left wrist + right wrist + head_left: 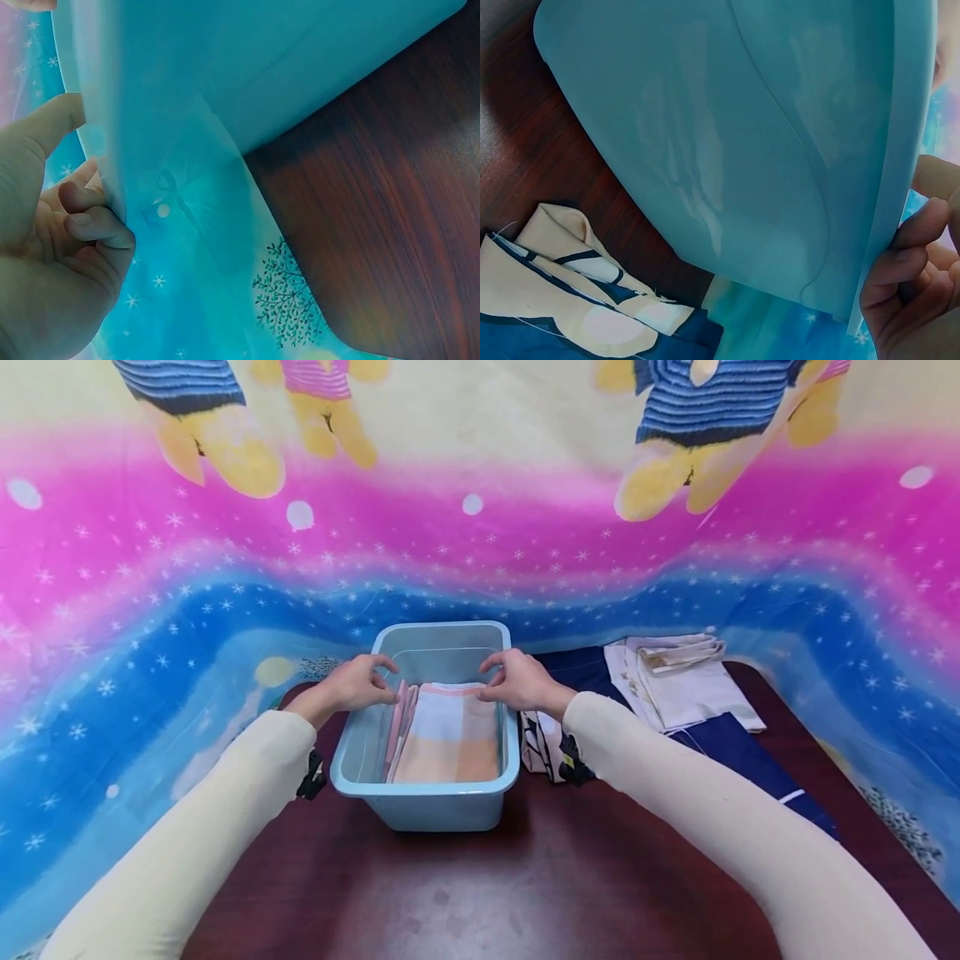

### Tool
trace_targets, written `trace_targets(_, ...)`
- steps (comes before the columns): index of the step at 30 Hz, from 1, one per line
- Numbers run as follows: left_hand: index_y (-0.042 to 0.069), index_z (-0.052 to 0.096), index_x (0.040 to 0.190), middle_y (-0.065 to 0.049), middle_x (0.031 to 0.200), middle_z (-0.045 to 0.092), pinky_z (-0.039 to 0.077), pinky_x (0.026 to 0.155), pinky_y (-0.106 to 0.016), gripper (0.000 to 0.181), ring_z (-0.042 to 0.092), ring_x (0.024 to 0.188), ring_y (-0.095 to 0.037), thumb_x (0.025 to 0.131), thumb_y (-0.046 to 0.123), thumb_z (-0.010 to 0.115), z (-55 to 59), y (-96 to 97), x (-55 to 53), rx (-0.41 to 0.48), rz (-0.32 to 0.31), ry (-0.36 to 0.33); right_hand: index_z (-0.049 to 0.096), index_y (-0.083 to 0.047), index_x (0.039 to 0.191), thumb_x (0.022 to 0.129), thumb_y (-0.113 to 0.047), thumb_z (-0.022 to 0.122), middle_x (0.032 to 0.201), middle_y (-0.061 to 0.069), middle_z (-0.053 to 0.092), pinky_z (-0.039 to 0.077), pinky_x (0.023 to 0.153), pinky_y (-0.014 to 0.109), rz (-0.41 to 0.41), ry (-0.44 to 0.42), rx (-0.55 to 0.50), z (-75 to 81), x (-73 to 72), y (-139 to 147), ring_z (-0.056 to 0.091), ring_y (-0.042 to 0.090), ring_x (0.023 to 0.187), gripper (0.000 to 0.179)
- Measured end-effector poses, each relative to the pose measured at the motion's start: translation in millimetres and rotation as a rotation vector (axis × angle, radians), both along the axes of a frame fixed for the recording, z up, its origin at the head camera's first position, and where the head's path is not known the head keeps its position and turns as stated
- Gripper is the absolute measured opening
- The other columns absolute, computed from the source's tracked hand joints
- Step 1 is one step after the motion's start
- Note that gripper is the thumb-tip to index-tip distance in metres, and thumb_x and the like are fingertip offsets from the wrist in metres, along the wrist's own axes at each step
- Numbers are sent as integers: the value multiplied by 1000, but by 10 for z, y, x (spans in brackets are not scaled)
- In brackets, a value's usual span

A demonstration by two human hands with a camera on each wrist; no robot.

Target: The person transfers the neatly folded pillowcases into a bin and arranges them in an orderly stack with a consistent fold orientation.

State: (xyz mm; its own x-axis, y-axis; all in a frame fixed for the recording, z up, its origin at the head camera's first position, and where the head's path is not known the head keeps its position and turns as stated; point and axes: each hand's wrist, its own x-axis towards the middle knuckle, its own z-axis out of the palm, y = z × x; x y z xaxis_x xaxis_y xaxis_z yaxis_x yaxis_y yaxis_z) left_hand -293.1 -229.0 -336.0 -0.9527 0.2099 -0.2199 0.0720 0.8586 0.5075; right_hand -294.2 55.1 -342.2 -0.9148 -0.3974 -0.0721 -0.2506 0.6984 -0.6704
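Note:
A light blue plastic basin [450,810] stands on the table. Folded cloths stand inside it: a white, peach and tan checked cloth [446,735] on the right and pink cloth [396,727] along the left. My left hand [358,682] reaches over the left rim, fingers loosely bent, fingertips right at the pink cloth's top edge. Over the opposite rim comes my right hand [521,681], its thumb and forefinger apart, close by the checked cloth's top corner. Both wrist views show bent fingers beside the basin wall [172,97], [705,150], partly hidden by it.
Right of the basin lie folded fabrics: a white one [675,693], a navy one [742,760] and a cream one with dark lines [592,292]. The dark wooden table [480,893] ends at a printed cloth backdrop [465,543] behind.

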Motion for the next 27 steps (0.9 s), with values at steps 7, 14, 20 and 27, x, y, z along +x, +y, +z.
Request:
trace_targets(7, 8, 48, 142, -17, 113, 72, 54, 96, -60, 54, 70, 104, -34, 95, 24, 69, 0, -8, 27, -2, 5, 5, 60, -9, 135, 94, -28, 73, 111, 10, 76, 59, 92, 42, 7, -27, -27, 9, 23, 17, 72, 22, 101, 47)
trace_targets(14, 6, 48, 142, -21, 118, 69, 54, 96, -61, 54, 69, 108, -37, 96, 26, 68, 18, -16, 63, 4, -14, 15, 58, -6, 137, 97, -30, 69, 116, 14, 75, 57, 95, 42, 82, -73, -65, 55, 23, 44, 71, 25, 109, 48)
trace_targets(20, 8, 45, 146, -21, 122, 70, 53, 97, -58, 57, 67, 112, -36, 98, 32, 64, 32, 5, 97, 48, -23, 48, 57, -6, 138, 100, -28, 64, 121, 16, 73, 57, 86, 37, 159, -105, -106, 89, 23, 103, 66, 29, 118, 45)
trace_targets(27, 6, 45, 146, -23, 120, 70, 52, 97, -60, 49, 67, 112, -38, 103, 25, 56, 8, 22, 118, 139, 8, 69, 59, -7, 137, 101, -27, 61, 118, 14, 74, 57, 76, 36, 189, -83, -148, 86, 50, 189, 68, 23, 98, 40)
